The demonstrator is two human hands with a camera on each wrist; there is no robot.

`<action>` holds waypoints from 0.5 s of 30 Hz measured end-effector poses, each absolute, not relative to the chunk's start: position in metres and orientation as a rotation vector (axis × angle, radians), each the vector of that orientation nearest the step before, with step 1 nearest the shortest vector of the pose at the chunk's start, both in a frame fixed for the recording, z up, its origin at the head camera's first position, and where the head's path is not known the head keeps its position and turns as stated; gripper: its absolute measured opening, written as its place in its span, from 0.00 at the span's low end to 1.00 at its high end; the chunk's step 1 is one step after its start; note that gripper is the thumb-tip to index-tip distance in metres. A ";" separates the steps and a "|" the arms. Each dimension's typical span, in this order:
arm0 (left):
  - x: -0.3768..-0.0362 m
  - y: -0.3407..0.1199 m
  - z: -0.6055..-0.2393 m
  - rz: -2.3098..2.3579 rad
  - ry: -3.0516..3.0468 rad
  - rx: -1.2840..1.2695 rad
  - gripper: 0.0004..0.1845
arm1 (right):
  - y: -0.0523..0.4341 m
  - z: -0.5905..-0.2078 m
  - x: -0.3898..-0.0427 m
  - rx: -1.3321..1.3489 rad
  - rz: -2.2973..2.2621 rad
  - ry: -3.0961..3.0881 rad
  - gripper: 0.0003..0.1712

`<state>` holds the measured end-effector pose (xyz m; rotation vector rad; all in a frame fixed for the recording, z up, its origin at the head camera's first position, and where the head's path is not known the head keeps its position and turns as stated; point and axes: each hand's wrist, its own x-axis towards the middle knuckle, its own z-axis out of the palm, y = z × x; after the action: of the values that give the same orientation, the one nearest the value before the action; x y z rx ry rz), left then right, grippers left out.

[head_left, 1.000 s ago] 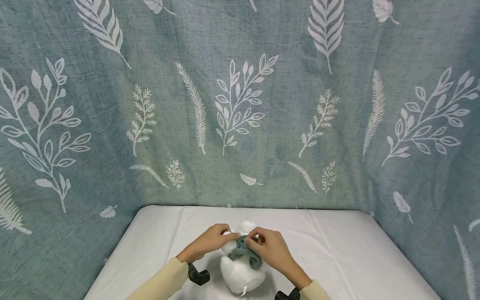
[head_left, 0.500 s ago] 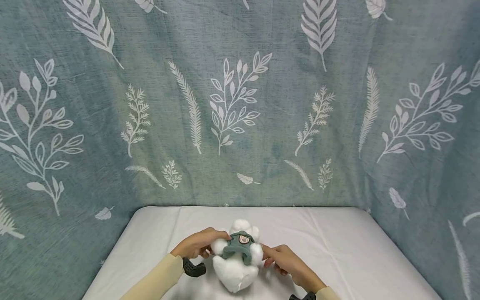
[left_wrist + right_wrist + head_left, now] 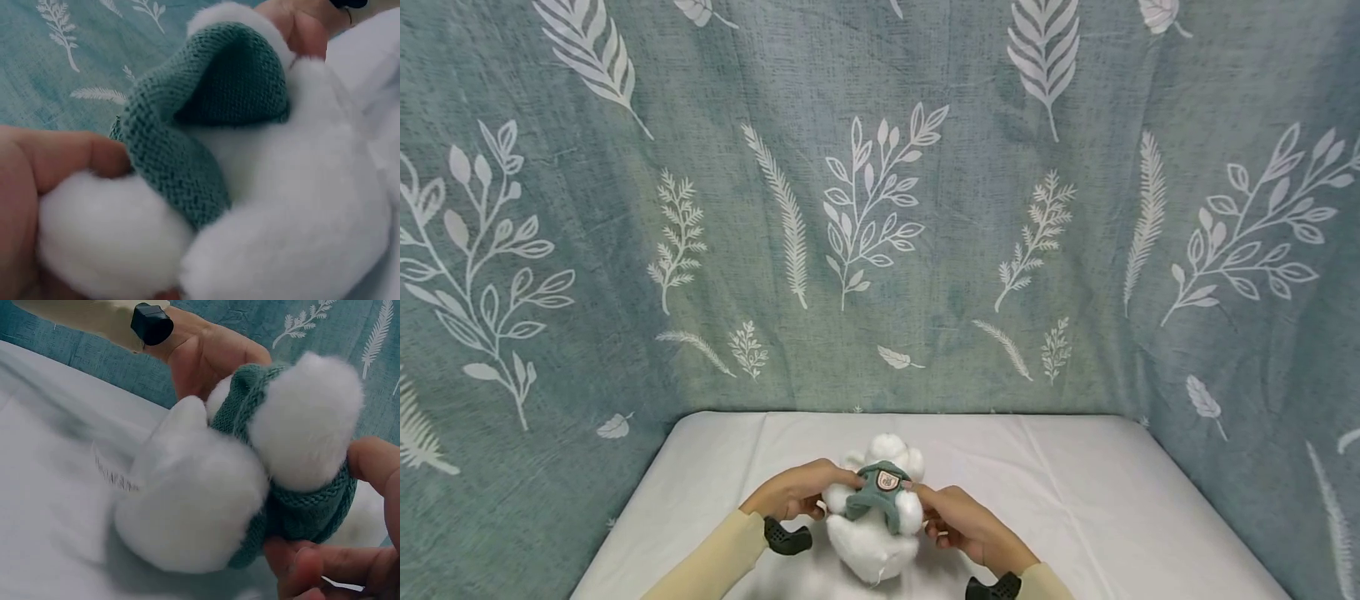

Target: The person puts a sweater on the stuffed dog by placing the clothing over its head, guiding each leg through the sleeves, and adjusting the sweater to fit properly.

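Note:
A white fluffy plush toy [image 3: 872,546] in a green knitted vest [image 3: 871,505] sits on the white-covered table, a small badge [image 3: 887,481] on the vest. My left hand [image 3: 799,490] grips its left side, thumb on the vest's edge; in the left wrist view, fingers [image 3: 106,153] lie behind a round white arm [image 3: 112,234]. My right hand [image 3: 964,521] holds the opposite side, thumb at the vest beside the badge. In the right wrist view its fingers [image 3: 294,565] curl under the vest around the other arm [image 3: 306,425]. The toy's face is hidden.
The white table cover [image 3: 1075,500] spreads around the toy. Leaf-patterned blue-green curtains [image 3: 955,275] close in the back and both sides. Black wrist devices [image 3: 787,537] sit at the cuffs of pale sleeves. A printed label [image 3: 115,475] sticks out from the toy's bottom.
Both hands, first pinching the vest's upper edge over the toy, have let go there and moved apart to its sides. The badge is now uncovered, and the right thumb has come up onto the vest.

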<state>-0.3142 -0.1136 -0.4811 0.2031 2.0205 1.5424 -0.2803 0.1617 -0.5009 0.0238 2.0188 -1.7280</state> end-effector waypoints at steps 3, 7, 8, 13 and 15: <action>-0.314 -0.112 -0.476 1.606 1.994 0.250 0.15 | 0.164 -0.493 -0.282 -0.018 -1.746 2.063 0.27; -0.314 -0.109 -0.471 1.679 1.970 0.313 0.17 | 0.166 -0.482 -0.285 -0.083 -1.774 2.132 0.27; -0.314 -0.108 -0.471 1.692 1.976 0.331 0.18 | 0.167 -0.480 -0.285 -0.100 -1.776 2.144 0.28; -0.313 -0.105 -0.476 1.754 2.046 0.368 0.20 | 0.166 -0.477 -0.286 -0.172 -1.745 2.233 0.31; -0.313 -0.104 -0.478 1.771 2.099 0.390 0.20 | 0.166 -0.479 -0.286 -0.181 -1.736 2.277 0.29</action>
<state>-0.3135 -0.1043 -0.4780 0.3903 2.0989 1.7710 -0.2860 0.1660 -0.4794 -0.1812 2.2766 -1.7360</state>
